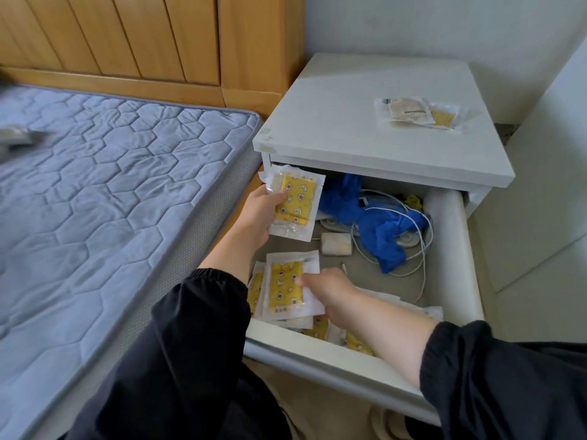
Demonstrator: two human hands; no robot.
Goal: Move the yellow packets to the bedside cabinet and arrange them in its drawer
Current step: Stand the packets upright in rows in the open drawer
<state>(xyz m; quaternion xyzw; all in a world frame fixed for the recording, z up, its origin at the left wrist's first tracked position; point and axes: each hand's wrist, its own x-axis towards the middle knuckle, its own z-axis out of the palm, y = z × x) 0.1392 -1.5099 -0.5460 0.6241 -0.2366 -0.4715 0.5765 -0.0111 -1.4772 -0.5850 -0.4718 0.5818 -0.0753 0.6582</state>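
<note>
The white bedside cabinet (381, 131) has its top drawer (333, 357) pulled open. My left hand (259, 214) holds a small bunch of yellow packets (295, 203) upright over the drawer's left side. My right hand (330, 290) pinches the edge of a yellow packet (286, 285) lying on top of a pile at the drawer's front left. More yellow packets (355, 339) lie along the front wall, partly hidden under my right forearm. Two clear packets (419, 112), one of them yellow, lie on the cabinet top.
In the back of the drawer lie blue gloves (381, 230), a white cable (419, 258) and a small white block (336, 244). A bed with a blue-grey quilted mattress (111, 185) stands close on the left. A wooden headboard (127, 42) rises behind it.
</note>
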